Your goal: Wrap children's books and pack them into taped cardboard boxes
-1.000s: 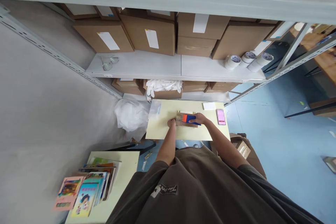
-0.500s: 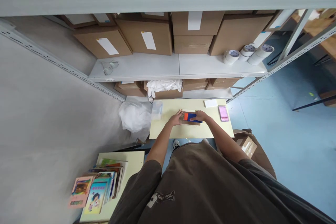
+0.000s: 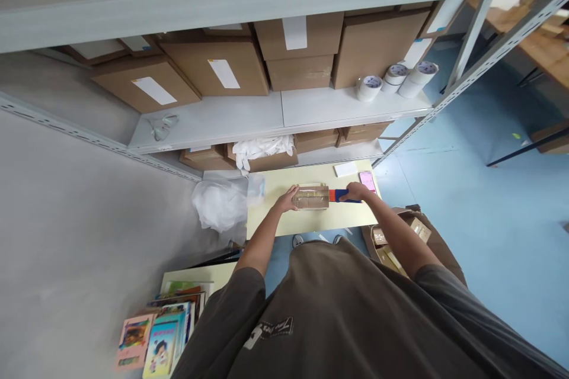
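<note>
A small cardboard box [image 3: 312, 199] lies on the pale yellow table, with a shiny strip that looks like clear tape along its top. My left hand [image 3: 287, 199] grips the box's left end, the thumb along the near upper edge. At the right end, my right hand [image 3: 355, 191] is closed round a blue and orange tape dispenser [image 3: 340, 195], its orange end by the box's edge. Whether tape runs between the two is too small to tell. A phone with a pink screen [image 3: 367, 181] lies just behind my right hand.
Ahead stands a shelf [image 3: 249, 112] with cardboard boxes, white tape rolls [image 3: 370, 87] and white gloves [image 3: 263, 148]. The table [image 3: 284, 226] also bears a white slab [image 3: 345, 169]. Clear plastic bags [image 3: 220, 204] sit left; an open carton [image 3: 438, 243] stands right; books [image 3: 162, 340] lie lower left.
My right hand has drawn the tape dispenser rightward, from on top of the box to past its right end. My left hand stays at the box's left end. The camera view has tilted somewhat.
</note>
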A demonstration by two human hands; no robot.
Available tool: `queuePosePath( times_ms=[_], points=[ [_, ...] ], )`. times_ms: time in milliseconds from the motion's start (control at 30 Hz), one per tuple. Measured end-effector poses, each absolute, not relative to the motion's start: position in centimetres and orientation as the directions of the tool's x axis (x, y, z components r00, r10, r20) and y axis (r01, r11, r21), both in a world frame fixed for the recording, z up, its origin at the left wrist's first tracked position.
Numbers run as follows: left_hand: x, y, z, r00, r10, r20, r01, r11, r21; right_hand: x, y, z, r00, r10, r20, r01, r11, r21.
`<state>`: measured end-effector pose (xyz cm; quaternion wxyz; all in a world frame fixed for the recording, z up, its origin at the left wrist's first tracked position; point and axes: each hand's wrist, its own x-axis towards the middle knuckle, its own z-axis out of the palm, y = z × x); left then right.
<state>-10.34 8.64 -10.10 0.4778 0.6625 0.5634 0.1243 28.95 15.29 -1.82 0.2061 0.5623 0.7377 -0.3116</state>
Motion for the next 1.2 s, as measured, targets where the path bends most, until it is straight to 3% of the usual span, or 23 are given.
queuePosePath(
  times_ms=[167,433,600,800,1000,1200],
  points=[
    [-9.9,9.0,-10.7,0.318,0.849,-0.422,0.664,0.118,0.738,35.3,14.9,-2.5,-0.147,0.737,-0.659,0.987,0.064,-0.149],
    [-10.2,9.3,-11.3,0.319,0.868,-0.38,0.604,0.123,0.788,25.4,13.1,-5.2,0.009,0.746,-0.666,0.974,-0.156,-0.162],
    [-10.5,9.4,-12.2,0.33,0.866,-0.376,0.587,0.123,0.8,24.0,12.0,-7.3,0.065,0.766,-0.64,0.969,-0.201,-0.142],
    [-11.0,9.5,-12.7,0.352,0.858,-0.374,0.605,0.097,0.791,29.0,7.7,-10.6,0.308,0.732,-0.607,0.883,-0.458,-0.104],
    [-9.9,8.9,-12.6,0.277,0.901,-0.335,0.588,0.116,0.8,29.7,5.5,-11.9,0.29,0.672,-0.682,0.805,-0.557,-0.206],
    [-5.6,7.1,-12.3,-0.059,0.975,-0.215,0.609,0.205,0.766,22.9,8.5,-11.4,0.049,0.834,-0.549,0.687,-0.427,-0.588]
  ],
)
